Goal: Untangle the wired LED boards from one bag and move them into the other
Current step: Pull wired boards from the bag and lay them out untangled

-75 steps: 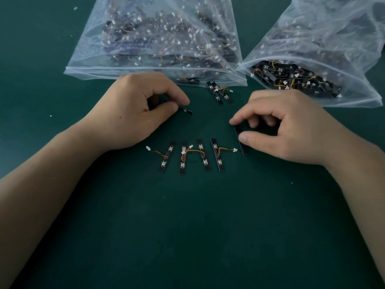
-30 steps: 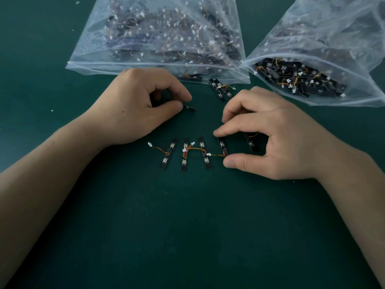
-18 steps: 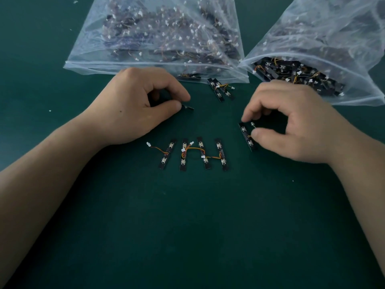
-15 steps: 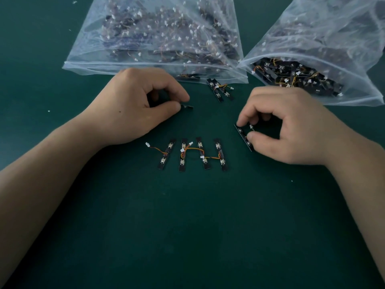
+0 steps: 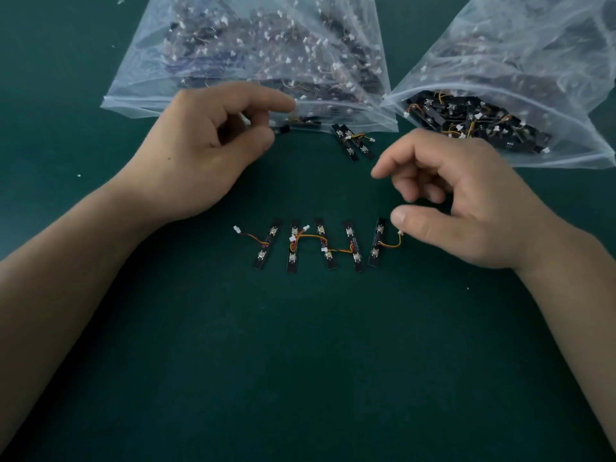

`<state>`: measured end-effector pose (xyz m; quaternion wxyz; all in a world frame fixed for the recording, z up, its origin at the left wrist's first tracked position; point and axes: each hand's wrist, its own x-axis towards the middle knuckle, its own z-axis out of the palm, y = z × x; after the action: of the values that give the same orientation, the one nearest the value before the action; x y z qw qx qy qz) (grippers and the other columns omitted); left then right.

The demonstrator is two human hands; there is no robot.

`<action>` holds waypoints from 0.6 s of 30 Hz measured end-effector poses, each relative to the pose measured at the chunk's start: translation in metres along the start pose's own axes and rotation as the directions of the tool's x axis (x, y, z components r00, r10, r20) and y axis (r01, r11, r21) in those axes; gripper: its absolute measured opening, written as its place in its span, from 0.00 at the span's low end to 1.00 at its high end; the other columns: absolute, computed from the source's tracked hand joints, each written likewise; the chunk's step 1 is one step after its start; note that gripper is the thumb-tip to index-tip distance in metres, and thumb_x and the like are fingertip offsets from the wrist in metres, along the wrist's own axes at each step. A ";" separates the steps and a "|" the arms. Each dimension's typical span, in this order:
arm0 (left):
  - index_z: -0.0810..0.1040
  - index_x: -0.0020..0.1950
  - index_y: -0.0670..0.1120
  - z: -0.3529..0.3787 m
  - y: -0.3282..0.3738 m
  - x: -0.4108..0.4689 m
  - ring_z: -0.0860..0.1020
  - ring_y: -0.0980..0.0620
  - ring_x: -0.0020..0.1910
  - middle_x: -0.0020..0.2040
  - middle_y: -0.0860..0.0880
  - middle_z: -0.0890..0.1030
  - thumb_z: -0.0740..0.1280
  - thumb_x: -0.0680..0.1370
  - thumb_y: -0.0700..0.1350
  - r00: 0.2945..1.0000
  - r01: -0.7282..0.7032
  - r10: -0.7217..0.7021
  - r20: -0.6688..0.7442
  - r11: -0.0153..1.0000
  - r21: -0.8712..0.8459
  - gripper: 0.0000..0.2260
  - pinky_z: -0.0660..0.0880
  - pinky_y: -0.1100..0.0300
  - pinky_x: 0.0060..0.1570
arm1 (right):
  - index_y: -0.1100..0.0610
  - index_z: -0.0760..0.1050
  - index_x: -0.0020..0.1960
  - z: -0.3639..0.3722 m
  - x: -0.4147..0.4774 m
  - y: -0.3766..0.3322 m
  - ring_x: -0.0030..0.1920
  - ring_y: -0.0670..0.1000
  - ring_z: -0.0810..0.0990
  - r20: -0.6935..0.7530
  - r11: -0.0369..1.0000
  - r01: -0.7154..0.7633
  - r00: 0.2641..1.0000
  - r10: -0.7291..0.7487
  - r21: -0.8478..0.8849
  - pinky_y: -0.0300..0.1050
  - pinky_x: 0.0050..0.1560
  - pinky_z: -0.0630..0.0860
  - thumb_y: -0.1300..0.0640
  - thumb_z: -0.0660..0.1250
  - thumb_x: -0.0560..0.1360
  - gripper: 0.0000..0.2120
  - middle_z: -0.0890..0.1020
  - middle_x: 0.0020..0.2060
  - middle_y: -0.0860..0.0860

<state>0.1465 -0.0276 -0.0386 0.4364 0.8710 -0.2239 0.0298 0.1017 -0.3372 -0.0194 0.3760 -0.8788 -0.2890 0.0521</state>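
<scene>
Several black LED boards with orange-red wires lie side by side in a row (image 5: pixel 321 244) on the green mat. The rightmost board (image 5: pixel 377 241) sits just left of my right hand (image 5: pixel 473 205). That hand hovers with loosely curled fingers and holds nothing, its thumb tip close above the board's white connector (image 5: pixel 400 232). My left hand (image 5: pixel 196 151) is at the mouth of the left bag (image 5: pixel 200 55). It pinches a small black board (image 5: pixel 284 129), of which only the tip shows. The right bag (image 5: pixel 520 71) holds a heap of boards near its opening.
Two more wired boards (image 5: pixel 351 141) lie crossed on the mat just below the left bag's mouth, between the two hands. The green mat (image 5: pixel 300 361) stretches towards me below the row. Both bags lie at the far side with their openings facing me.
My right hand set its board down at the right end of the row and let go. My left hand moved up to the left bag's mouth, its index finger lifted.
</scene>
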 end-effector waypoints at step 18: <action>0.83 0.58 0.56 0.002 0.006 -0.001 0.76 0.59 0.35 0.43 0.55 0.83 0.70 0.80 0.46 0.998 0.038 -0.035 0.056 0.998 -0.053 0.09 0.72 0.70 0.40 | 0.51 0.86 0.43 0.007 0.002 -0.001 0.39 0.50 0.79 0.054 0.993 0.080 0.996 -0.076 -0.086 0.47 0.39 0.75 0.53 0.78 0.72 0.03 0.82 0.42 0.43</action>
<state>0.1428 -0.0316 -0.0359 0.4538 0.8633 -0.2208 -0.0082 0.1005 -0.3311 -0.0231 0.3311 -0.8810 -0.3346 0.0471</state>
